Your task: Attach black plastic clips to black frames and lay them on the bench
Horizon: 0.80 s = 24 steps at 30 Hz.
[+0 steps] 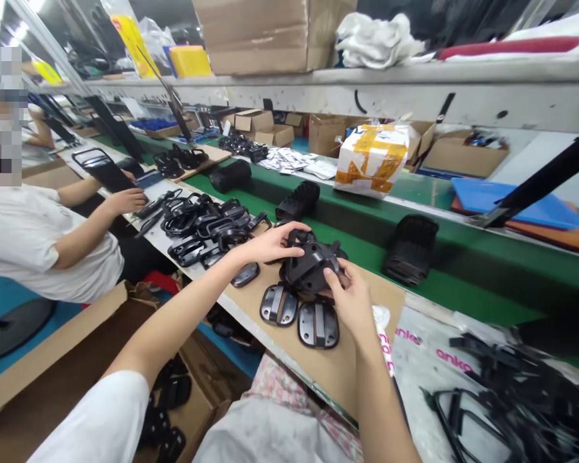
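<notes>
Both of my hands are at a clump of black plastic parts (309, 273) on the brown cardboard sheet (265, 347). My left hand (280, 243) curls over its far left side, thumb on top. My right hand (351, 297) grips the near right side, with thumb and fingers bent around a black part. How many parts lie between the hands is hard to tell. Just nearer to me, two rounded black plates with a grey central bar lie flat: a left plate (278, 305) and a right plate (318, 325).
A heap of black frames (207, 225) lies left. Beyond runs a green conveyor (352, 241) carrying black molded pieces (410, 247). Black straps and frames (521, 392) lie right on printed plastic. A co-worker (67, 238) sits left, holding a black part. An overhead shelf (367, 96) crosses above; an open carton (77, 347) stands below.
</notes>
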Tool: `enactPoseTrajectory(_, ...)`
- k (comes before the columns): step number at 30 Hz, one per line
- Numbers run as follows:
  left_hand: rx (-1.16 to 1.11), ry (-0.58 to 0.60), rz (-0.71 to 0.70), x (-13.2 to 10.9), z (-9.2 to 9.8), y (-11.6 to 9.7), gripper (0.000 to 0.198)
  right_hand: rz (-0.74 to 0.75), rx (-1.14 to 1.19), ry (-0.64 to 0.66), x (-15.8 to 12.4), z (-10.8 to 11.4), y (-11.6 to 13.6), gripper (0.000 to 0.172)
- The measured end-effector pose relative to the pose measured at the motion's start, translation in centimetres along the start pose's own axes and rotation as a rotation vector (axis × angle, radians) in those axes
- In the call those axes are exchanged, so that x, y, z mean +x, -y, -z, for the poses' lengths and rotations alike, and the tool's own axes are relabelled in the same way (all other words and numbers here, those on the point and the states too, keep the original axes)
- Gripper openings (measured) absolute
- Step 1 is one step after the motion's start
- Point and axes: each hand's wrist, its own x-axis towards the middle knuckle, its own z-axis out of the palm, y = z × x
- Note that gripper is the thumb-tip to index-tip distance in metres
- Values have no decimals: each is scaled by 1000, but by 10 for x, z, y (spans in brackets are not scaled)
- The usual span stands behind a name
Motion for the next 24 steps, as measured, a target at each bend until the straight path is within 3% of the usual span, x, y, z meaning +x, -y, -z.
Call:
enactPoseTrajectory(4,224,-181,27,-13,-6,22,62,-20,49,-71,13,2,-3,51)
enactPoseTrajectory(10,469,-522,118,-33,-40,37,72,-77,193,-120,12,3,-12,56)
enactPoseTrajectory(14,463,-695,196,-37,-56,58,74,-56,233,-204,9,3,-20,58)
enactPoseTrajectory(18,412,-829,208,-37,-60,77,67,-49,283,-199,4,2,-25,54)
enactPoseTrajectory(24,236,-905,294,-48,-58,90,64,-76,408,-204,1,8,-29,47)
